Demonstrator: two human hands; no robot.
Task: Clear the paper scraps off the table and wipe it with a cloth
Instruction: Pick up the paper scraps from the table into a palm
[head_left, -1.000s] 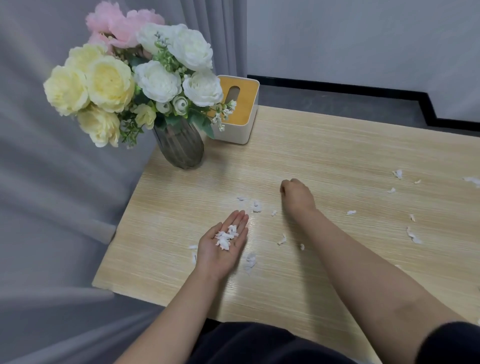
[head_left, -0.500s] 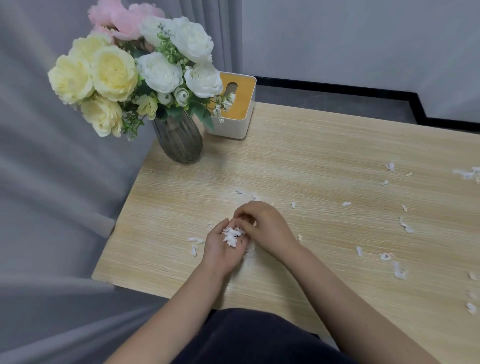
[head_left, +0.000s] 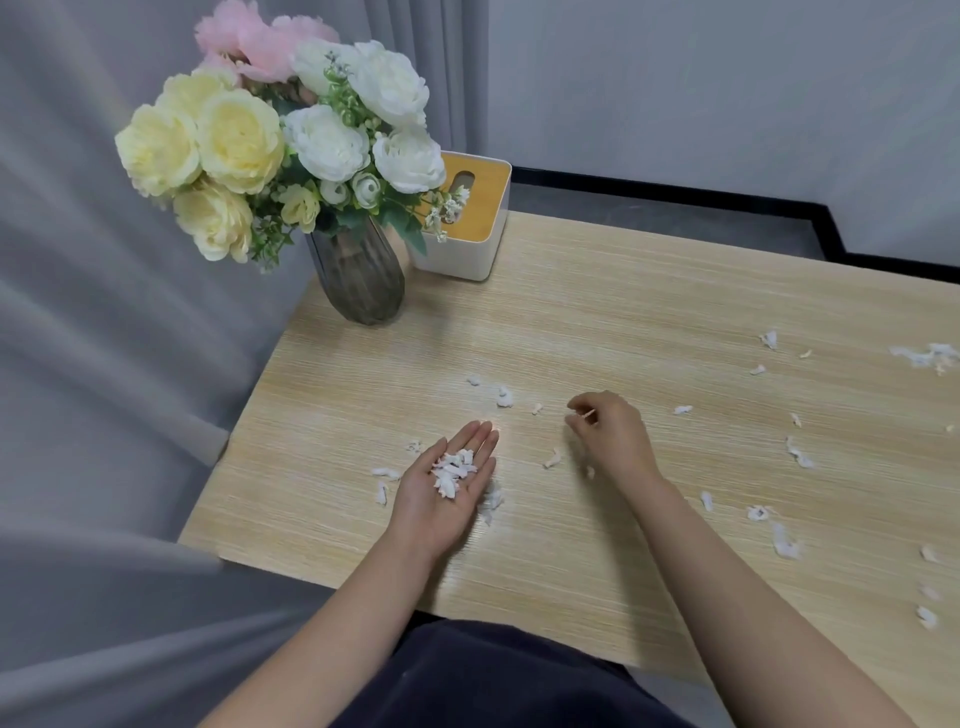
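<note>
Right hand (head_left: 613, 434): fingers curled, thumb and forefinger pinching one small scrap (head_left: 588, 414) just above the table (head_left: 597, 306). Left hand (head_left: 444, 483): palm up, fingers straight and together, a pile of scraps (head_left: 451, 470) resting in it. Loose paper scraps (head_left: 797, 454) scattered around both hands, more toward the right side. Vase of flowers (head_left: 358, 278) and tissue box (head_left: 467, 234) at far left corner.

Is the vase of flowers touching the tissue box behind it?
Cannot tell. In the head view the vase overlaps the tissue box where leaves cover the box's near-left corner, so neither a gap nor contact shows plainly.
</note>
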